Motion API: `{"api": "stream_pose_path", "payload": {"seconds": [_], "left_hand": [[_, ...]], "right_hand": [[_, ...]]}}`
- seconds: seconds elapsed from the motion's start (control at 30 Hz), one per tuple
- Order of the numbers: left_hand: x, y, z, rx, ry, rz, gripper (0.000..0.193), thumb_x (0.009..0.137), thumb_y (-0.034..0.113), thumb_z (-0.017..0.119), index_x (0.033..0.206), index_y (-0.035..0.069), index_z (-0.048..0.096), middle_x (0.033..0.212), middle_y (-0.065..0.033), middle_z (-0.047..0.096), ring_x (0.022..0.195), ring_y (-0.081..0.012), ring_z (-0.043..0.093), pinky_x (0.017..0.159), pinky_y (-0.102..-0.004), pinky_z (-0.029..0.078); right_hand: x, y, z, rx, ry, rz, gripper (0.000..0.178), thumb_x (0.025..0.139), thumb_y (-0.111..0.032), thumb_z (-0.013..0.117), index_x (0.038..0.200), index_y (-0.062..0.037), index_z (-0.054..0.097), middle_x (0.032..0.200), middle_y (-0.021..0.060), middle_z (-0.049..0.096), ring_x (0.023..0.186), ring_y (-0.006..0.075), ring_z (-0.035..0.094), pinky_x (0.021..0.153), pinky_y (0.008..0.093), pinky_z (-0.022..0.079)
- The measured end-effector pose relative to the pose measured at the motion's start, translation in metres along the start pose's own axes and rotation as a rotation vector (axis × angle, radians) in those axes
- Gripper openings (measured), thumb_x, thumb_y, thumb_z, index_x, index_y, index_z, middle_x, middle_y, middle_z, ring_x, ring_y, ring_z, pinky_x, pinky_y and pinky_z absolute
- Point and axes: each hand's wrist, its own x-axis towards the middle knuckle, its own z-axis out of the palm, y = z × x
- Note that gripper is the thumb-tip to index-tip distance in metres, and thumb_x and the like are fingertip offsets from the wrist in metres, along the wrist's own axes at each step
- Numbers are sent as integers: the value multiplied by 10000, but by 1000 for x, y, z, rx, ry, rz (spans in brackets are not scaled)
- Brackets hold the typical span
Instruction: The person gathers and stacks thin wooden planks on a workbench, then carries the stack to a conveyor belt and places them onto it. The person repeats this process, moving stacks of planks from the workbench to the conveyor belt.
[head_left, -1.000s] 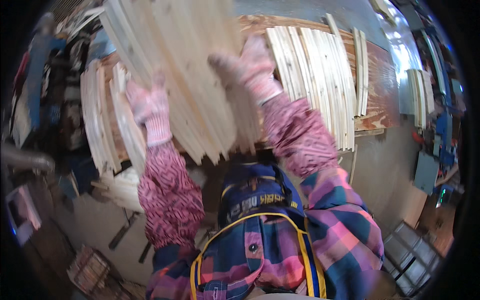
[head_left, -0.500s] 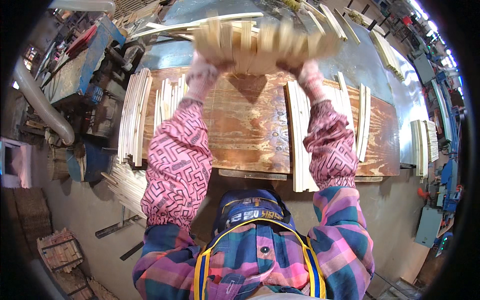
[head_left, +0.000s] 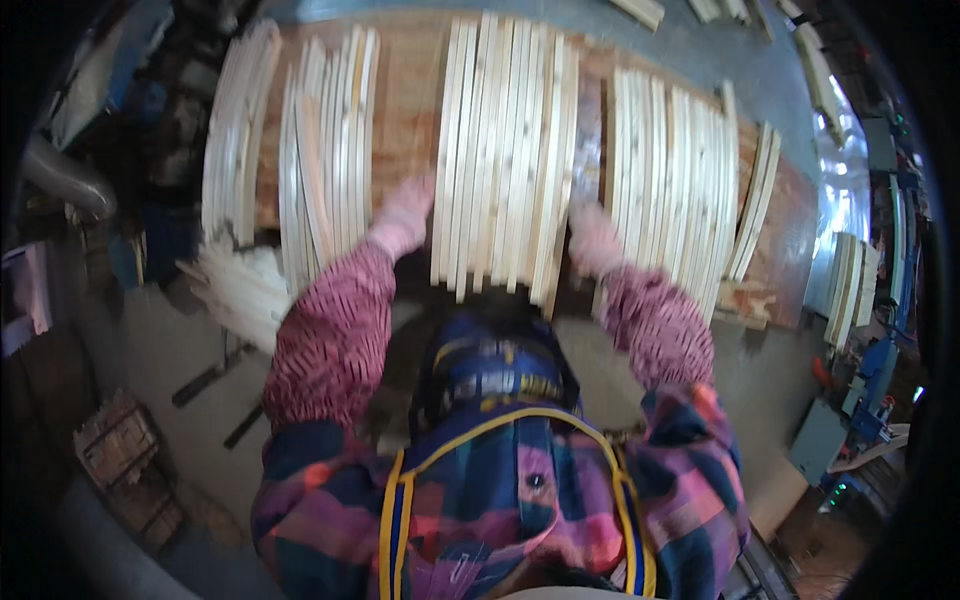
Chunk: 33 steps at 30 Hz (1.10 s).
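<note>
A wide bundle of pale wooden strips lies side by side in the middle, their near ends uneven and reaching over the near edge of the brown plywood board. My left hand, in a light pink glove, is closed against the bundle's left side. Along the opposite side, my right hand presses in, also gloved and closed. Blur and the wood partly hide the fingers of both hands. Right of my right hand lies another row of strips; left of my left hand is a smaller row.
More strips stand stacked at the board's far left, with a loose pile below. A short pair of strips lies at the right. Grey pipe and machinery border the left; a grey-blue box stands at right.
The bundle, held up at the far side with its ends toward me, now lies lengthwise in the middle. Both hands came nearer to me with it. My view has shifted, and the right row shows more fully.
</note>
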Motion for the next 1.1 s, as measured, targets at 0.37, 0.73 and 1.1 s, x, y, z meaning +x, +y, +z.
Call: {"api": "stream_pose_path", "payload": {"seconds": [0.37, 0.73, 1.1], "left_hand": [[66, 3, 47, -1220, 1053, -240, 674, 960, 258, 592, 1499, 27, 260, 1484, -204, 394, 1340, -314, 429, 1085, -384, 396], [-26, 45, 17, -1473, 412, -218, 1015, 724, 369, 831, 1506, 48, 269, 1388, -167, 511, 1256, -310, 504, 1096, -388, 391], [23, 316, -38, -1972, 370, 230, 765, 855, 88, 737, 1491, 115, 313, 1354, -79, 515, 1194, -192, 541, 988, -338, 492]], "right_hand": [[47, -46, 7, 720, 593, 282, 801, 915, -104, 607, 1557, -104, 128, 1541, 178, 317, 1413, 293, 329, 1112, 430, 386], [-19, -31, -29, 1928, 78, -22, 1188, 680, -34, 844, 1559, -79, 46, 1535, 228, 284, 1424, 336, 270, 1173, 437, 278], [-140, 232, -97, 1850, 297, -87, 990, 783, -93, 745, 1558, -78, 129, 1555, 191, 281, 1334, 295, 426, 1073, 363, 411]]}}
